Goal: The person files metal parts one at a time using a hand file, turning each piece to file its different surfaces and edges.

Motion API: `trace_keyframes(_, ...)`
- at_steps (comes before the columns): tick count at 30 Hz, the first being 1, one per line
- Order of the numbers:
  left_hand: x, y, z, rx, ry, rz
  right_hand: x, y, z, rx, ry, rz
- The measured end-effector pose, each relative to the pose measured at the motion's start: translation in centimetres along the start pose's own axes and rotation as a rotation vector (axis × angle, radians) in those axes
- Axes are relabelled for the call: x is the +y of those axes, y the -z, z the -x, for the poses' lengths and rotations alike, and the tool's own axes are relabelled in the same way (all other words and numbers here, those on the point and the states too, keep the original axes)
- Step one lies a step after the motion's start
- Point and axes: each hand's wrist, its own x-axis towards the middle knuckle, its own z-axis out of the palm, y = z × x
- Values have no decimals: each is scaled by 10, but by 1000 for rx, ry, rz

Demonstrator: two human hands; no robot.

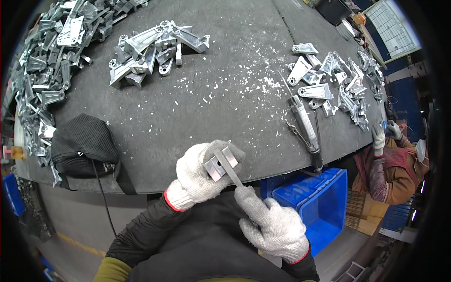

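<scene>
Both my hands wear white knitted gloves with red cuffs and meet near the table's front edge. My left hand is wrapped round a small silver metal casting, its end facing up. Across that end lies a flat grey file, touching the metal. My right hand grips the near end of the file, with the index finger stretched along it; its handle, if any, is hidden in the glove. Much of the casting is covered by my left fingers.
Silver brackets lie in a big heap at left, a cluster ahead and another pile at right. A cylindrical tool, metal flakes, a black mesh bag, a blue bin and a gloved co-worker surround me.
</scene>
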Motion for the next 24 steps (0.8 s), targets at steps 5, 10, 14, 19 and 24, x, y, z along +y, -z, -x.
trace_keyframes(5, -10, -3, 4, 23, 16, -41, -5, 0, -2, 47, 40, 25)
trace_keyframes(10, -4, -2, -1, 12, -13, -90, -3, -3, -2, 75, 26, 68)
trace_keyframes(14, 1, -1, -1, -15, 80, 5, -6, 2, -2, 51, 51, 154)
trace_keyframes(19, 0, -1, 0, -6, 6, -46, 9, 2, -4, -23, 76, -22)
trace_keyframes(24, 4, -1, 0, -35, 31, 45, 39, -4, -7, -162, 223, -577)
